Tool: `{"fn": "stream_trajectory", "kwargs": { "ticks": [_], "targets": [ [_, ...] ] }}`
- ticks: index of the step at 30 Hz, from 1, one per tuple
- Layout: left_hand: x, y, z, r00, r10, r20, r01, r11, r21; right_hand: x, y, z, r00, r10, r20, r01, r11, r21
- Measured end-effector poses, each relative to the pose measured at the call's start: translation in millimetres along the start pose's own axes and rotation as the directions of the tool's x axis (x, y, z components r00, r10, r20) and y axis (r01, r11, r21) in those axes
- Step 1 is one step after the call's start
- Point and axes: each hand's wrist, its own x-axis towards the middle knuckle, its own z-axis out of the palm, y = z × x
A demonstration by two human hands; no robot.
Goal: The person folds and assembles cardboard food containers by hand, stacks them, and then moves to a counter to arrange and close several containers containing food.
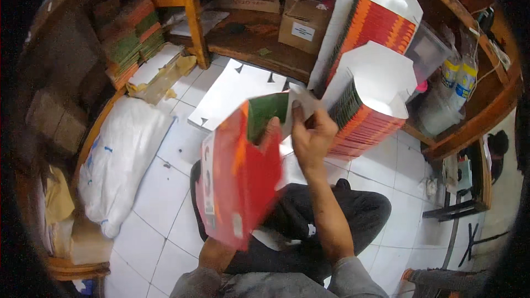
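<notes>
Carton [237,176]: red-and-orange printed card with a green inside, held tilted above the person's legs [353,209]; its near end was blurred.
Left grip [270,131]: grasping the carton from behind; one digit showed at the opening, the rest was hidden by card.
Right grip [313,135]: pinched on a pale flap [301,98] at the carton's far right edge; could not tell whether flap and carton were joined.
Step in hand: judged to be opening or folding the carton, the right working the flap while the left bore the weight.
Next move: seemed to call for a firm left hold and a controlled bend by the right, without creasing the printed face.
Edges: near stack [364,132] of similar cartons stood just beside the right grip, likely to be knocked by a wide swing; white sheets [226,96] lay flat on the far side.
Open room: widest at left, where floor tiles [149,204] showed between the legs and a white sack [124,160].
</notes>
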Motion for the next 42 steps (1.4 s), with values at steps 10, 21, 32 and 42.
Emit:
{"fn": "stream_trajectory", "kwargs": {
  "ticks": [10,21,32,42],
  "targets": [
    [24,-16,-12,0.988,0.043,0.145,-0.042,0.999,-0.016,-47,27,4,0.947,-0.318,0.031,0.319,0.947,-0.036],
    [21,-56,-27,0.954,-0.156,0.256,0.135,0.986,0.096,-34,55,16,0.876,-0.06,0.478,0.167,0.969,-0.183],
    [23,-87,-34,0.919,0.021,0.395,-0.254,0.797,0.547,37,13,16,0.876,-0.264,0.404,0.418,0.834,-0.36],
    [30,-81,-49,0.883,-0.216,0.416,-0.015,0.874,0.486,53,29,3,0.849,-0.26,0.46,0.393,0.892,-0.221]
  ]
}}
